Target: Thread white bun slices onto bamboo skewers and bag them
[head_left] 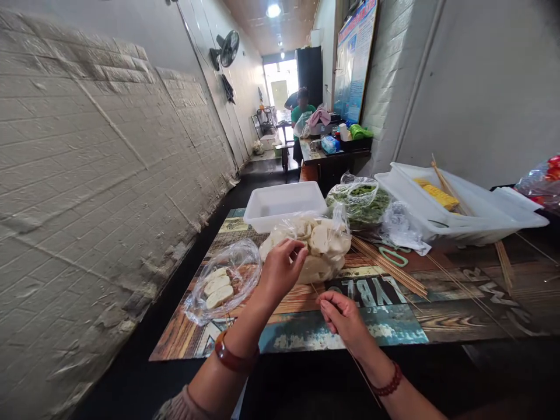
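Observation:
My right hand (340, 314) is closed round a thin wooden skewer (364, 376), which slants from the tabletop down past my wrist. My left hand (284, 268) is in front of a clear plastic bag (326, 248) full of pale, thick slices. Its fingers are bent and pinched together at the bag; whatever is between them is hidden. To the left, several white oval slices (219, 286) lie on an open plastic bag (245, 262). Right of the full bag, a bundle of wooden skewers (389, 265) rests on the table.
Behind the slices stands a white plastic tub (284, 204). A bag of green leaves (359, 201) and white bins (459, 210) with a yellow packet (437, 193) are at the right. Green-handled scissors (392, 255) lie near the skewers. Farther back is a person in green (301, 111).

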A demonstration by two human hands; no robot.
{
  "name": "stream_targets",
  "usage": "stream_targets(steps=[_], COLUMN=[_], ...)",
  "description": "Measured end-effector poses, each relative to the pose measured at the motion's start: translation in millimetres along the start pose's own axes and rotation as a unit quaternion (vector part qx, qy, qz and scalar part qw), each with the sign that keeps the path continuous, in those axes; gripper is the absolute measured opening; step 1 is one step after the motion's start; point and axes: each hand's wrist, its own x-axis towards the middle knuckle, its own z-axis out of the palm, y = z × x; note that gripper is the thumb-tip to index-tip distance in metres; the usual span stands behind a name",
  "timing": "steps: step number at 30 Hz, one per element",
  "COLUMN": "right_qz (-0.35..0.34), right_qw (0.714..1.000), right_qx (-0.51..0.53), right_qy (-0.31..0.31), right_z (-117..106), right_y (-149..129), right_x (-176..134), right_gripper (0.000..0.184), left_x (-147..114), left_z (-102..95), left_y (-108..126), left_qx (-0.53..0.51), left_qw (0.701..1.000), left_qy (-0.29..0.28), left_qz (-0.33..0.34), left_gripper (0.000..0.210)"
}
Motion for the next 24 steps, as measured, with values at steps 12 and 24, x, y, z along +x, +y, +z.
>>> stream_targets(steps=[12, 24], right_qz=[-0.001, 0.000], right_qw=[1.000, 1.000], right_qx=[0.012, 0.023], right_qy=[-0.005, 0.000], right_z=[-2.0, -3.8], right_y=[-6.7, -7.4], right_x=[-0.5, 1.6], right_gripper=[0.030, 0.034], left_x=[30.2, 28.1], left_z=[50.7, 74.4], left_y=[17.2, -3.2], left_qx=[0.237, -0.060], left_qw=[0.971, 0.992], left_qy=[0.021, 0.101], left_qz=[-0.040, -0.053], left_gripper=[0.032, 0.050])
